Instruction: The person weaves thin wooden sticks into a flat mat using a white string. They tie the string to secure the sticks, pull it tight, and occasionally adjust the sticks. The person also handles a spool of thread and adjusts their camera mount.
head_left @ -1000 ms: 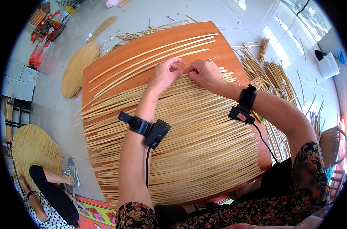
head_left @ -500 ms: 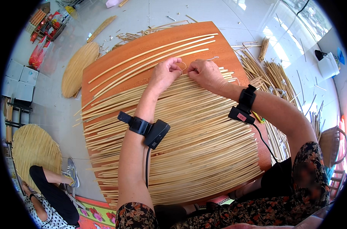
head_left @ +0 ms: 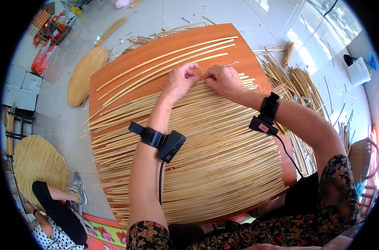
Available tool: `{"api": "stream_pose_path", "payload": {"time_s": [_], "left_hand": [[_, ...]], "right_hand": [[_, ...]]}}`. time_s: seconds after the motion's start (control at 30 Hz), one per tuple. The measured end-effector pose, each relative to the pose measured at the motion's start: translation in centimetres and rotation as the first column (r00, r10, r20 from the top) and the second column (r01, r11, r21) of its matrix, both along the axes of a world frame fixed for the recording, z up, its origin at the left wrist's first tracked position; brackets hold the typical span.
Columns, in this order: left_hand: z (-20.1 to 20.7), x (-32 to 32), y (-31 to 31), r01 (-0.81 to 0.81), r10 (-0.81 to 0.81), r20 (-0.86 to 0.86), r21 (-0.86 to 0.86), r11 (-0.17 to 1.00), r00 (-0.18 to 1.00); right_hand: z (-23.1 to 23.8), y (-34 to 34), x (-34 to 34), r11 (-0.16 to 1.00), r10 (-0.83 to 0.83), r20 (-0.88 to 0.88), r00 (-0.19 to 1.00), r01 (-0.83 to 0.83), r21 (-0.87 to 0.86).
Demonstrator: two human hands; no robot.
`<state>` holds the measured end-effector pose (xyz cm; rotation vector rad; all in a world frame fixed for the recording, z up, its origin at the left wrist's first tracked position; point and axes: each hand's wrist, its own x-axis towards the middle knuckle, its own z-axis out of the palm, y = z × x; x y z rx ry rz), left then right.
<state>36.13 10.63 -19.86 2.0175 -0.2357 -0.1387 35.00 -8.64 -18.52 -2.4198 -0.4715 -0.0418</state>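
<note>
A wide mat of pale straw-coloured stalks (head_left: 214,137) lies side by side across an orange-brown board (head_left: 214,35). At its far edge my left hand (head_left: 182,79) is pinched, with a thin loop of thread (head_left: 201,71) rising from its fingertips. Just to the right, my right hand (head_left: 225,81) is closed, its thumb and finger pinching by the same thread over the outermost stalks. The thread's path between the fingers is mostly hidden. Beyond both hands, a few loose stalks (head_left: 164,58) rest on the board. Each wrist wears a black strapped device.
Bundles of stalks (head_left: 297,81) lie on the floor to the right, near a white bucket (head_left: 358,71). A finished oval mat (head_left: 87,75) lies at the far left. Another person sits at lower left beside a round stalk mat (head_left: 37,166). A black cable (head_left: 290,156) hangs from my right wrist device.
My hands stay almost in place, still pinched at the thread. At lower left, the other person's arm and body have shifted slightly.
</note>
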Motion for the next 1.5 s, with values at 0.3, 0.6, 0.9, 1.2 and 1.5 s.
{"api": "stream_pose_path", "payload": {"time_s": [0.3, 0.6, 0.9, 1.2, 1.5], "left_hand": [[-0.20, 0.19, -0.06, 0.002, -0.002, 0.000, 0.015, 1.000, 1.000], [-0.25, 0.05, -0.18, -0.017, 0.017, 0.018, 0.020, 1.000, 1.000], [-0.59, 0.17, -0.01, -0.014, 0.014, 0.004, -0.010, 1.000, 1.000], [-0.37, 0.09, -0.21, -0.018, 0.018, 0.008, 0.006, 1.000, 1.000], [-0.36, 0.20, -0.19, -0.026, 0.026, 0.014, 0.017, 1.000, 1.000]], "right_hand": [[-0.26, -0.07, 0.07, 1.000, 0.017, 0.031, 0.999, -0.017, 0.002], [-0.49, 0.04, -0.11, 1.000, 0.021, 0.057, 0.998, -0.021, -0.004], [-0.55, 0.14, -0.07, 1.000, 0.010, 0.077, 0.997, -0.009, -0.009], [-0.66, -0.09, -0.18, 0.999, 0.033, 0.078, 0.996, -0.035, 0.022], [-0.43, 0.27, -0.41, 1.000, 0.012, 0.096, 0.995, -0.010, -0.020]]}}
